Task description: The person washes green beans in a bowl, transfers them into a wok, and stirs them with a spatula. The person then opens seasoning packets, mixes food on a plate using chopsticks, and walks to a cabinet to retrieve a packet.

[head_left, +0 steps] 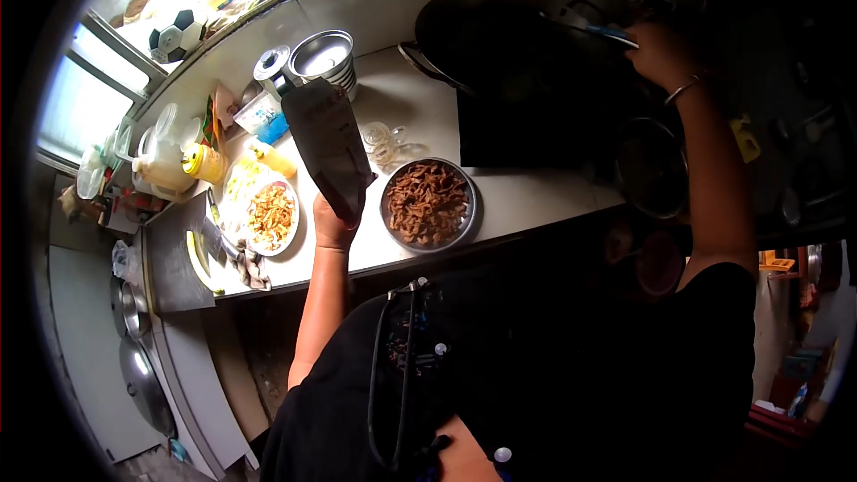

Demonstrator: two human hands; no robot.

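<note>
My left hand point(335, 225) is raised over the counter, its fingers wrapped round the lower end of a dark oblong pack point(323, 138). Faint printing shows on the pack; its exact kind is unclear in the shade. To its right, a metal plate point(473, 221) bears a heap of cooked brown meat strips point(427, 201). My right hand point(662, 55), with a bracelet at the wrist, grips a blue-handled utensil point(611, 34). The utensil points into a large black wok point(486, 45); its far end and the wok's contents are lost in darkness.
On the left stand a plate of orange-brown pieces point(270, 216), a yellow can point(203, 162), a plastic jug point(165, 161) and a dark cutting board point(174, 259). A metal pot point(323, 55) and glass jars point(379, 141) sit behind the pack. The counter's front edge runs beneath my arms.
</note>
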